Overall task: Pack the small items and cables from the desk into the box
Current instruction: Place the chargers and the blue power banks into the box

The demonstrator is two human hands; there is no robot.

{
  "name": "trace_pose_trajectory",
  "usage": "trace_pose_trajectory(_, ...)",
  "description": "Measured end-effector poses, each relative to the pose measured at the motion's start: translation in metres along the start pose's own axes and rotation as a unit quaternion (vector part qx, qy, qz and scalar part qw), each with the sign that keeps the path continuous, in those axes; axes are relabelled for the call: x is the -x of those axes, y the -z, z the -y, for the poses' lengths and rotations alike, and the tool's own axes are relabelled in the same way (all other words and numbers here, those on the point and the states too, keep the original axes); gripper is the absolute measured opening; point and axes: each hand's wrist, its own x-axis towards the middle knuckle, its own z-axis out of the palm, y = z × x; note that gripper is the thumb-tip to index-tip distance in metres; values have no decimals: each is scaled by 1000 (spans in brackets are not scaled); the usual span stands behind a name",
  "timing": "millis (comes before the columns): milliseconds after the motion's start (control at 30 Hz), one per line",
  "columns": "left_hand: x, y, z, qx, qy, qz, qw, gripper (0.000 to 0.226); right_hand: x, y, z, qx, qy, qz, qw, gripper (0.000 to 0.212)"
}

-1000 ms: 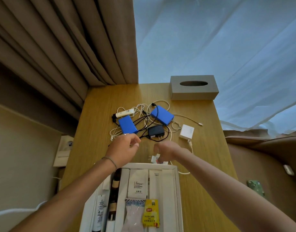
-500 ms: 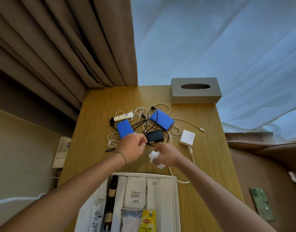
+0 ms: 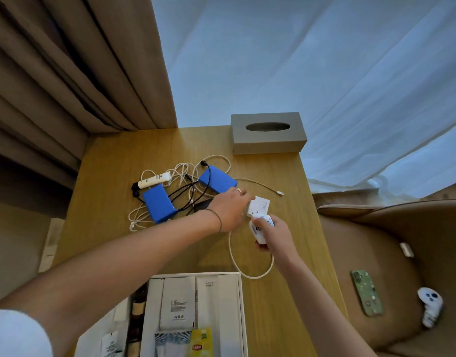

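On the wooden desk (image 3: 113,161) lie tangled white and black cables (image 3: 181,176), two blue power banks (image 3: 158,206) (image 3: 216,182), a white tube (image 3: 154,180) and a black charger (image 3: 202,204), partly hidden by my left wrist. My left hand (image 3: 230,208) has crossed to the right and grips the square white charger (image 3: 260,206). Just in front of it, my right hand (image 3: 275,234) holds a small white plug adapter (image 3: 260,229). A white cable (image 3: 250,269) loops below the hands. The white box (image 3: 239,300) sits at the desk's near edge with sachets and a tea bag inside.
A grey tissue box (image 3: 268,132) stands at the desk's far right corner. Brown curtains hang at the left, a sheer white one behind. To the right is a brown chair (image 3: 376,253) holding a green phone (image 3: 366,292) and a white controller (image 3: 430,309).
My left hand moved right from the blue power bank to the white square charger. My right hand lifted the small adapter and shifted right with it. The camera tilted right.
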Motion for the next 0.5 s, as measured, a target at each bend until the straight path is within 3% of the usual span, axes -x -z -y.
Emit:
trace_pose_trajectory(233, -54, -19, -23, -125, -66, 101, 985, 88, 22, 45, -14, 17, 24, -1, 1000, 14)
trace_pose_trajectory(333, -64, -30, -23, -123, -89, 97, 984, 80, 29, 58, -17, 16, 32, 7, 999, 18)
trace_pose_trajectory(500, -59, -36, -15, -13, -62, 57, 996, 71, 47, 66, -14, 47, 47, 55, 996, 16)
